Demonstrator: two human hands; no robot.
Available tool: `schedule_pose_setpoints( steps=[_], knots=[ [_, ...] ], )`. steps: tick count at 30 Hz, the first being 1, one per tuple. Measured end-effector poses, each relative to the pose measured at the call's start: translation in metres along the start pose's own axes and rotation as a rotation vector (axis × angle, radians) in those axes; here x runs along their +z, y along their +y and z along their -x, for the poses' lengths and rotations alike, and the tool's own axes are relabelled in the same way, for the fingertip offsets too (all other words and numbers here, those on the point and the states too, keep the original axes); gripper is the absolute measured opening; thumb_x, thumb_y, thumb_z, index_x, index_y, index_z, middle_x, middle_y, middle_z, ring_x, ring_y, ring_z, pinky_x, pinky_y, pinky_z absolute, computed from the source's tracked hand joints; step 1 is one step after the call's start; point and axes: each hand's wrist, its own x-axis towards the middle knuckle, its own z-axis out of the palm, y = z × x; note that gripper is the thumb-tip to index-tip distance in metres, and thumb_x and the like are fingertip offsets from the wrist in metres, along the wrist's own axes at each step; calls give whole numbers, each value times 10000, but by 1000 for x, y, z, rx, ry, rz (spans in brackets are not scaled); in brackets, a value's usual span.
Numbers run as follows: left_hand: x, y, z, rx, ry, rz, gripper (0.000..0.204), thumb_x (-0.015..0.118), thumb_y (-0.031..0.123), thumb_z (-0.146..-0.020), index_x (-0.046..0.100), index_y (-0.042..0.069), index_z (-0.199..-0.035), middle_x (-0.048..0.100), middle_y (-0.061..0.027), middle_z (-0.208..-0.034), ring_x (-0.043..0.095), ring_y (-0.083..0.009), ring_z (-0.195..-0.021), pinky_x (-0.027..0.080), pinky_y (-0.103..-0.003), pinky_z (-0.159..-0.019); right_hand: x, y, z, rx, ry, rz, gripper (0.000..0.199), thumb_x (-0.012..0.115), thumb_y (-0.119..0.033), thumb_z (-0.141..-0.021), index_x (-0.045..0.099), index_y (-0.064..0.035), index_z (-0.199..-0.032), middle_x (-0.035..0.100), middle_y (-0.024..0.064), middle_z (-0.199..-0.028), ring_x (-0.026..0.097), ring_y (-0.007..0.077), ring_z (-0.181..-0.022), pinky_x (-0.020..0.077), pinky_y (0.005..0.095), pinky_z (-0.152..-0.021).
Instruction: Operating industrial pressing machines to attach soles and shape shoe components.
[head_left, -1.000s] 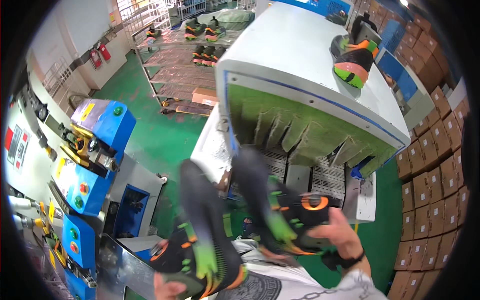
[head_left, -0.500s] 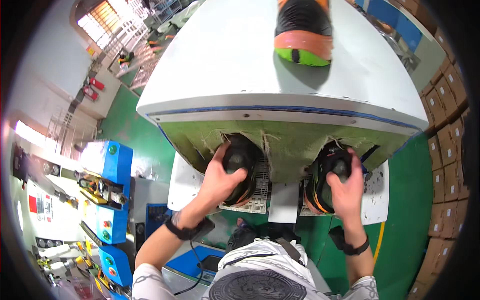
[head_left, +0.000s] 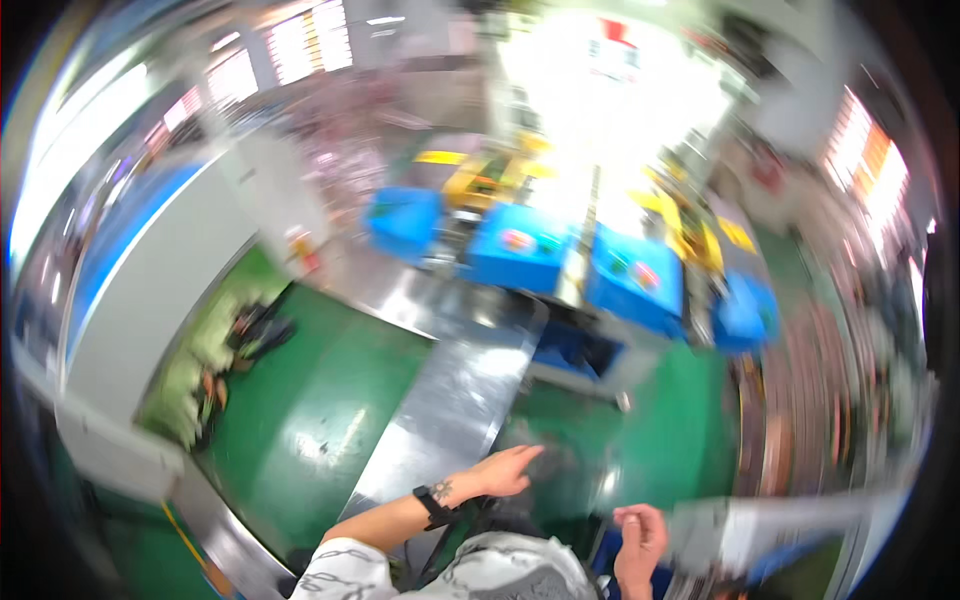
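My left hand [head_left: 505, 472] hovers over the edge of a shiny metal table [head_left: 440, 400], index finger stretched forward, with nothing in it. A black band [head_left: 435, 507] circles that wrist. Lower and to the right, my right hand [head_left: 642, 540] hangs beside my body; its fingers are loosely bent and apart, and no object shows in it. Neither hand touches anything that I can make out. Far to the left, dark shoes [head_left: 262, 330] stick out of the green fabric-curtained opening of a white machine [head_left: 190, 290], away from both hands.
Ahead stands a machine with blue control boxes [head_left: 520, 245] and yellow-and-metal clamps [head_left: 690, 235], blurred. A white surface [head_left: 740, 530] lies at the lower right. Brown stacked material [head_left: 800, 390] is at the right. Green floor [head_left: 310, 400] shows between the machines.
My view has swung left, from the white machine to the blue-boxed one. Both hands have let go of the dark shoes in the curtained openings and are now away from them.
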Motion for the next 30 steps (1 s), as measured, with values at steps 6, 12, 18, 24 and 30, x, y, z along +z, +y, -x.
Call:
schedule_pose_setpoints(
  steps=[6, 12, 18, 24, 30],
  knots=[
    [-117, -213, 257, -909, 1041, -166, 528, 568, 92, -739, 485, -44, -1243, 539, -277, -1222, 518, -422, -1132, 436, -453, -974, 231, -34, -61, 41, -749, 215, 235, 633, -55, -849, 602, 27, -1068, 667, 137, -1033, 656, 237, -892, 535, 341, -791],
    [-68, -301, 464, -1486, 1333, -450, 567, 594, 219, -838, 412, -67, -1293, 359, -284, -1396, 362, -441, -1275, 289, -508, -1083, 552, 5, -108, -445, -1493, 584, 558, 735, -260, -816, 517, -2, -1260, 567, 184, -1256, 564, 299, -1159, 495, 389, -937],
    [-24, -302, 502, -1517, 1361, -403, 530, 537, 192, -849, 431, -31, -1317, 388, -183, -1441, 366, -356, -1328, 285, -480, -1098, 881, 30, -62, -1260, -1679, 707, 824, 807, -333, -684, 443, 35, -1325, 459, 244, -1371, 472, 356, -1256, 400, 395, -1043],
    [-48, -319, 499, -1424, 1436, -361, 519, 548, 164, -809, 471, -33, -1283, 441, -185, -1402, 419, -348, -1293, 314, -476, -1078, 977, 84, -8, -1068, -1557, 551, 596, 828, -378, -665, 644, 16, -1072, 677, 188, -1015, 653, 289, -942, 506, 393, -855],
    [-30, -293, 497, -1457, 1424, -404, 540, 574, 160, -794, 462, -45, -1281, 441, -211, -1396, 402, -373, -1301, 305, -494, -1087, 828, 124, 4, -867, -1726, 501, 692, 808, -361, -674, 578, 23, -1201, 626, 174, -1192, 612, 304, -1054, 455, 383, -971]
  ],
)
